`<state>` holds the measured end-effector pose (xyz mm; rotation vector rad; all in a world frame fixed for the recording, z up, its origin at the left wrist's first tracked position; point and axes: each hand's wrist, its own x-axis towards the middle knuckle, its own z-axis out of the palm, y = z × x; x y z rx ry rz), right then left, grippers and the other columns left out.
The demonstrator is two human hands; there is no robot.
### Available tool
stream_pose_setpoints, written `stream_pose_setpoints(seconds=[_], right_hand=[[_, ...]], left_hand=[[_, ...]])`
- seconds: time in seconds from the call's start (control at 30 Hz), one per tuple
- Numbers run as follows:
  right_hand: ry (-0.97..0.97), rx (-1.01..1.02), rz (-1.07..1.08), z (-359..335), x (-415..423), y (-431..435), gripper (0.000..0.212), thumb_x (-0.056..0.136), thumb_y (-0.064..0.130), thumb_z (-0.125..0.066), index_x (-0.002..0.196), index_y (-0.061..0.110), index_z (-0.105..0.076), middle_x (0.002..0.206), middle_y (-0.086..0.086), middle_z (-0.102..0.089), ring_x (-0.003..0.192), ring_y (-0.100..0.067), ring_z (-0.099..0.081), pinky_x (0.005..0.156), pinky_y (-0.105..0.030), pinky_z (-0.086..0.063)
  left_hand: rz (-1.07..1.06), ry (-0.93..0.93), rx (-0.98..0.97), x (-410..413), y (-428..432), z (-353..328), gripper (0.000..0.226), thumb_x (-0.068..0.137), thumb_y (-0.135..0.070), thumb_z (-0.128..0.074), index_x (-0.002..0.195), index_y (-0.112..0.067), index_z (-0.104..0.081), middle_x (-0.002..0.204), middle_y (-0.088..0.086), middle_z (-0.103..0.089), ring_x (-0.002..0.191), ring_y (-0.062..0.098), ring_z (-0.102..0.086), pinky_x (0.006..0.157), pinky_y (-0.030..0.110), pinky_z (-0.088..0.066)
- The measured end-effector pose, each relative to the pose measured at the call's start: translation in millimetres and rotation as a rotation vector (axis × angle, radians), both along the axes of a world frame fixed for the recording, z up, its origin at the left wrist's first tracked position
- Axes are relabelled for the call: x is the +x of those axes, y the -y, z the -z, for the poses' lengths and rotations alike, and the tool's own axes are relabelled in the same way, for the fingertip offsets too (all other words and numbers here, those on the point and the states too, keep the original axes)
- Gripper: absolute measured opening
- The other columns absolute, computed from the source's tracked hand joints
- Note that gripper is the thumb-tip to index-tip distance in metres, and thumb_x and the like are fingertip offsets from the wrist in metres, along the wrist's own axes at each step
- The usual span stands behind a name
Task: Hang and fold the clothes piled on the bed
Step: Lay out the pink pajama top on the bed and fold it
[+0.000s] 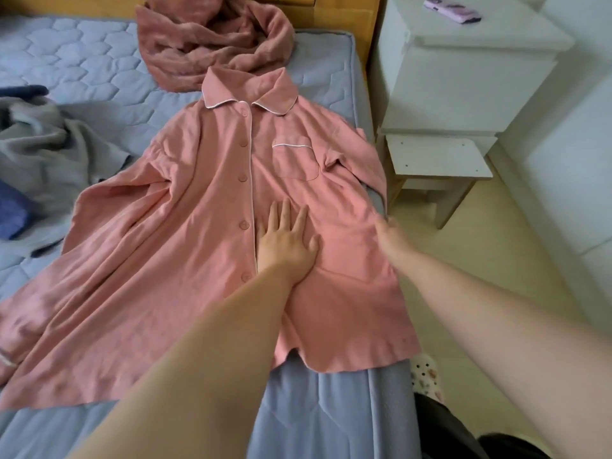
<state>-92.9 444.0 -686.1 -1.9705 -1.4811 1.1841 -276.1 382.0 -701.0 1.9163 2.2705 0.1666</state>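
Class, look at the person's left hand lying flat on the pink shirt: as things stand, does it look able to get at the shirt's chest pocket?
Probably yes. The left hand lies flat on the pink shirt just below the chest pocket, and only smooth fabric lies between them. The right hand is off at the shirt's edge, out of the way.

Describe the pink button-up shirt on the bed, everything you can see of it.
The pink shirt lies front up, spread nearly flat on the blue quilted mattress, collar toward the headboard. It looks like soft cotton, with white piping on the collar, front edge and chest pocket, and pink buttons done up. It is wrinkled, more so on its left half. The left hand presses flat near the buttons; the right hand pinches its edge at the bedside. A fuzzy pink garment touches the collar.
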Motion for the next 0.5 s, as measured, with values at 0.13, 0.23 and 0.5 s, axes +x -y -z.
stream_pose_setpoints(seconds=[0.13,0.23,0.5], right_hand=[[-0.293,-0.225,0.245,10,-7,-51,0.073,0.088,0.068,-0.030,0.133,0.014,-0.051,0.130,-0.009,-0.056,0.116,-0.031,-0.054,0.102,-0.045,-0.043],[-0.506,-0.287,0.375,7,-5,-77,0.063,0.087,0.067,-0.040,0.122,0.017,-0.057,0.114,-0.007,-0.062,0.103,-0.028,-0.060,0.097,-0.044,-0.047],[-0.717,-0.104,0.707,22,29,-149,0.035,0.093,0.016,-0.041,0.124,0.008,-0.057,0.108,-0.013,-0.063,0.085,-0.022,-0.062,0.071,-0.032,-0.055]], left_hand=[[0.017,-0.032,0.043,-1,-4,5,0.066,0.093,-0.050,-0.027,0.153,-0.028,-0.009,0.161,0.007,-0.002,0.148,0.025,0.003,0.117,0.049,-0.001],[0.075,-0.096,0.085,1,-7,8,0.066,0.091,-0.044,-0.019,0.153,-0.023,-0.013,0.161,0.007,-0.006,0.148,0.024,0.001,0.116,0.054,-0.004],[0.157,-0.111,0.115,3,-9,10,0.071,0.085,-0.039,-0.006,0.151,-0.020,-0.024,0.159,0.005,-0.018,0.147,0.025,-0.011,0.116,0.054,-0.007]])
